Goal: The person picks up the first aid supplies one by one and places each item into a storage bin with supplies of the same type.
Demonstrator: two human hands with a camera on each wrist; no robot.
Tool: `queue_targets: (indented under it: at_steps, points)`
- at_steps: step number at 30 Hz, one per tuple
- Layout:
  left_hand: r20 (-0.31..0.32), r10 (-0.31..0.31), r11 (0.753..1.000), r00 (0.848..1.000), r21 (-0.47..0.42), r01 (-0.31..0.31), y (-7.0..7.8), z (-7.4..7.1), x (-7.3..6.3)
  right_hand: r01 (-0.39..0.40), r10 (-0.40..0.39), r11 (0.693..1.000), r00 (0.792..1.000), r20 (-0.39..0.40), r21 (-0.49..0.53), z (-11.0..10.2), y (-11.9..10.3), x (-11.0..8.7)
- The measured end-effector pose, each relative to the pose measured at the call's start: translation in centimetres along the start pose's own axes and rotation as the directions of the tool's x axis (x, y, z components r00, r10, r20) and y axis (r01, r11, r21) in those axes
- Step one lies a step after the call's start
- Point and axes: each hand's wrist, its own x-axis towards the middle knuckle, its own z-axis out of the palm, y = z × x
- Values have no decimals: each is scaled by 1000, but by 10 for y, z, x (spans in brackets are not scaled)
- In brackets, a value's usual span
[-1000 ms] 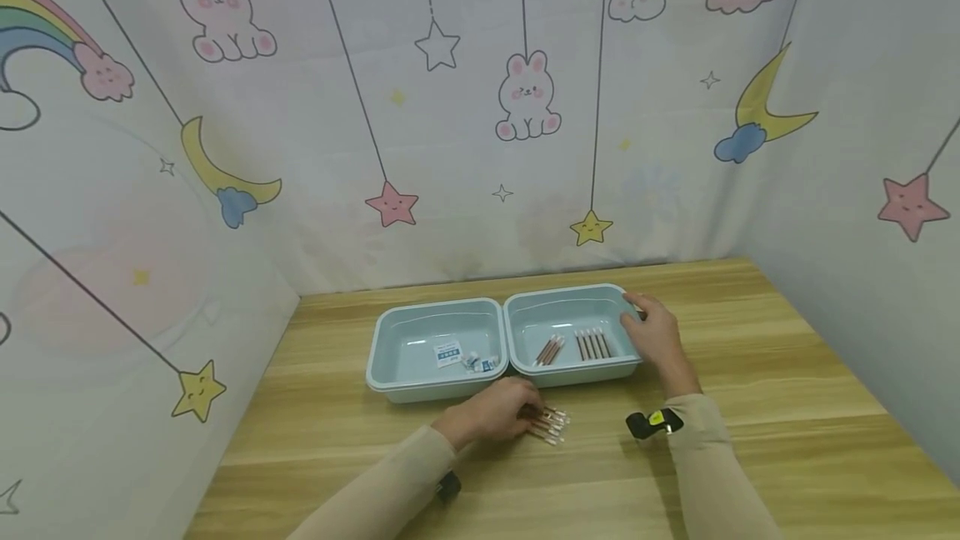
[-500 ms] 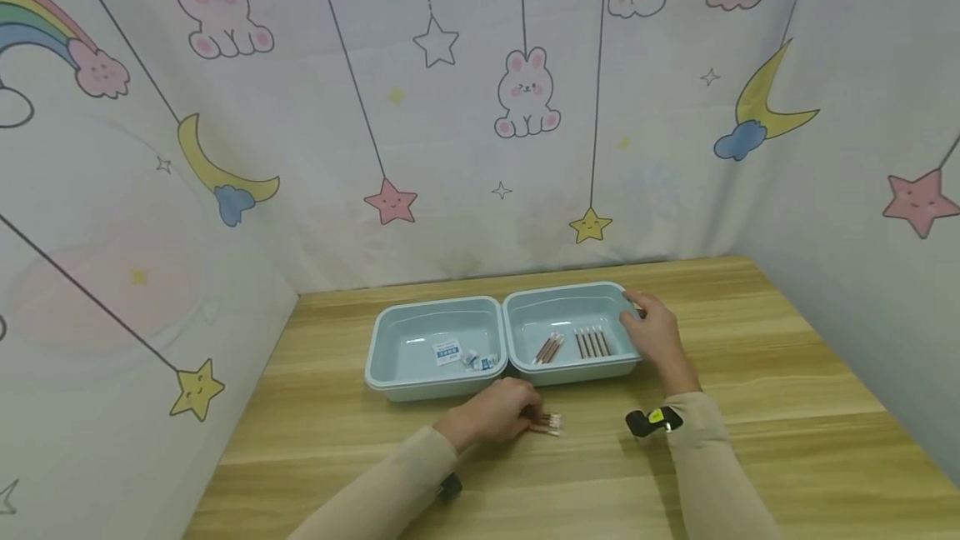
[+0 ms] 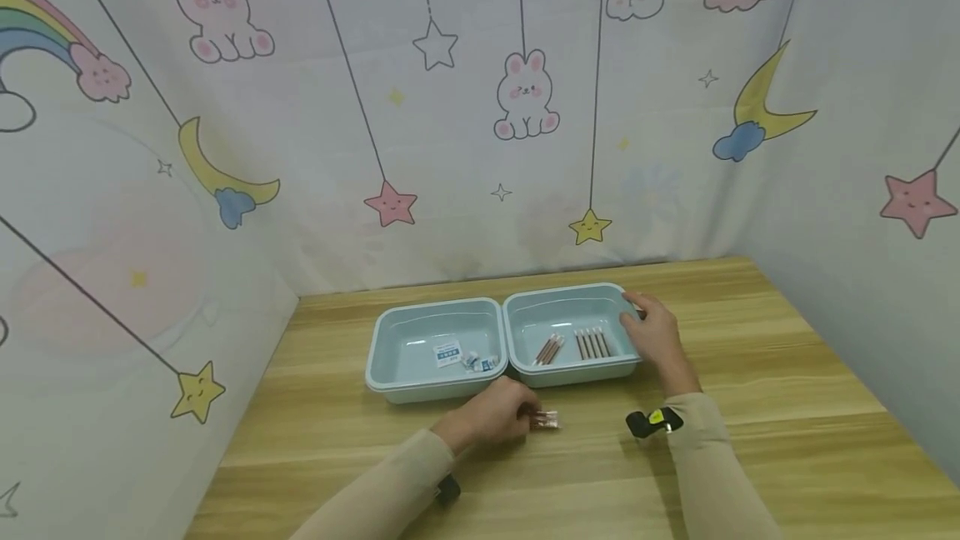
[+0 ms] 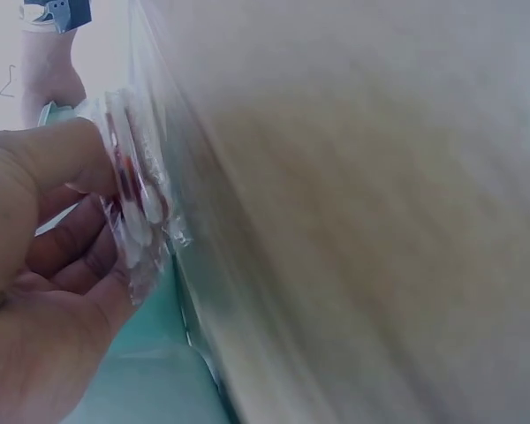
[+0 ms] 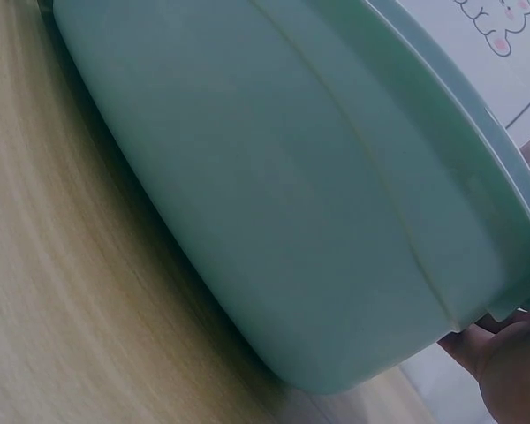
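Observation:
My left hand (image 3: 498,412) pinches a bunch of clear-wrapped cotton swabs (image 3: 546,420) with brown sticks, just in front of the two trays. In the left wrist view the thumb and fingers hold the crinkled wrappers of these swabs (image 4: 132,181), white tips pointing away from the palm. My right hand (image 3: 658,338) grips the right end of the right pale blue tray (image 3: 573,375); the right wrist view shows fingers about the rim of the tray (image 5: 274,194). Inside that tray lie two groups of brown swabs, a slanted bundle (image 3: 550,349) and an upright row (image 3: 593,343).
Touching it on the left stands a second pale blue tray (image 3: 435,391). It holds a flat white-and-blue packet (image 3: 447,353) and small crumpled packets (image 3: 480,362). Both trays stand on a wood-grain table (image 3: 600,482), with a patterned cloth wall (image 3: 465,232) behind.
The swabs in my left hand, fanned out a second ago, are now drawn together into a narrow bunch. My right hand has stayed at the tray's end.

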Motion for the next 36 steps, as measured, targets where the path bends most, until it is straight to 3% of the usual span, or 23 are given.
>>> queue_targets:
  at_steps: [8,18,26,36]
  points:
    - [-34,-24,995,999,-96,21,7,-7,0,15,-15,1000,1000,-6,-4,0,2,0]
    - [-83,-25,990,996,-142,13,16,-18,2,32,-32,999,999,-16,-6,0,4,0]
    - [-130,-67,969,989,-243,34,20,-34,4,29,-29,1000,1000,0,0,0,1,-1]
    - [-170,-65,974,983,-223,26,22,-45,5,15,-15,1000,1000,2,9,0,-1,0]
